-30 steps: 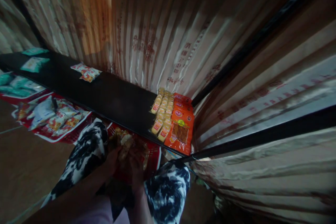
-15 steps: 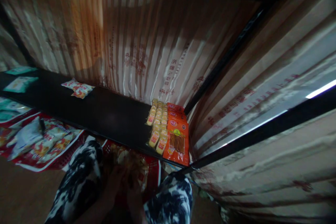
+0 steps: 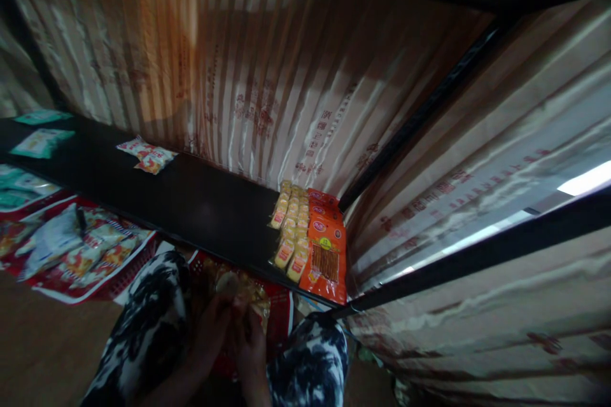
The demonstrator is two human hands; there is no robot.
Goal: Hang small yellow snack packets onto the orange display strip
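Low between my knees, my left hand and my right hand are close together over a red basket. Shiny yellowish plastic packets lie in the basket just beyond my fingers. Both hands look closed, with fingers bent inward and the fingertips almost meeting. It is dark there, and what they pinch is hidden. On the black shelf in front, wrapped yellow cakes stand in rows beside orange snack packets with brown sticks showing through a window.
A red-and-white snack bag and green packets lie further left on the shelf. A red basket of snack bags stands at lower left. Black frame bars and pleated printed curtains enclose the shelf's back and right side.
The view has shifted slightly, so the shelf goods appear a little further right. My hands have drawn slightly back toward me and show more clearly; they stay at the basket.
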